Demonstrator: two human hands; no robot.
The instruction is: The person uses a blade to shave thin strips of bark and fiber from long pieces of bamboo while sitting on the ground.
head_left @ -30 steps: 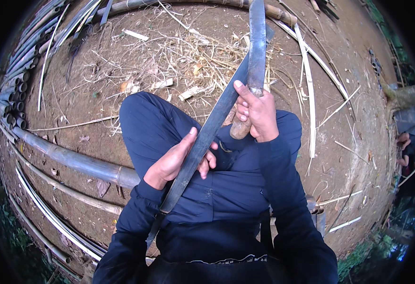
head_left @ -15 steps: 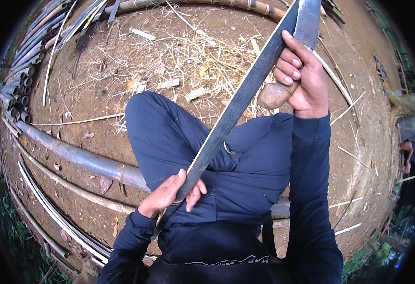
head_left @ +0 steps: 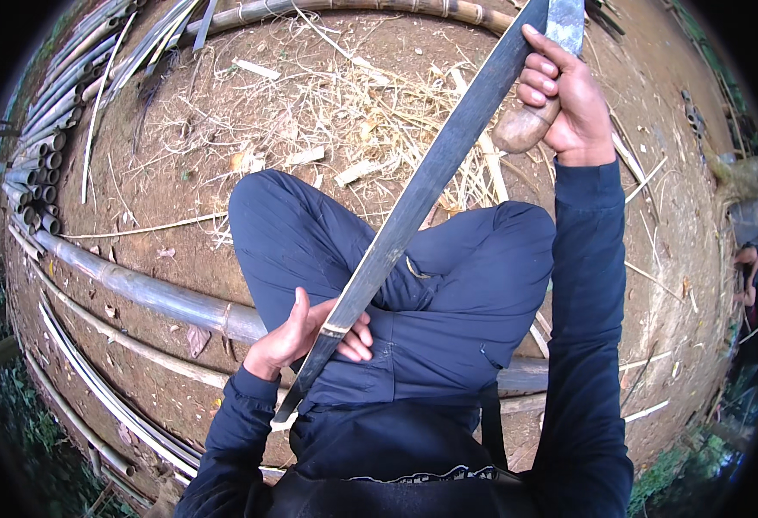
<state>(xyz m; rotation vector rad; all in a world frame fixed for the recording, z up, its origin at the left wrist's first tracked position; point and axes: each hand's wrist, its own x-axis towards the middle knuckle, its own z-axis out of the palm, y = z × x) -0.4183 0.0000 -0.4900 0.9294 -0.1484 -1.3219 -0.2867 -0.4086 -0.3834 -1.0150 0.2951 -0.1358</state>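
Observation:
A long dark bamboo strip with a pale edge runs slantwise over my lap, its far end cut off by the top of the picture. My left hand is beneath the strip's near part, beside a node. Its thumb is raised off the strip and its fingers reach out under it, so the strip lies loosely across them. At the upper right my right hand is closed round the rounded wooden handle of a machete. The blade rises beside the strip's far part and leaves the picture. My right index finger and thumb area touches near the strip's edge.
My crossed legs are under the strip. Shavings litter the ground ahead. A thick bamboo pole lies at left, near long split strips. Cut bamboo poles are stacked far left. A person is at the right rim.
The bamboo strip has slid away from me across my left hand, whose thumb has lifted from it. My right hand has moved forward and slightly right with the machete.

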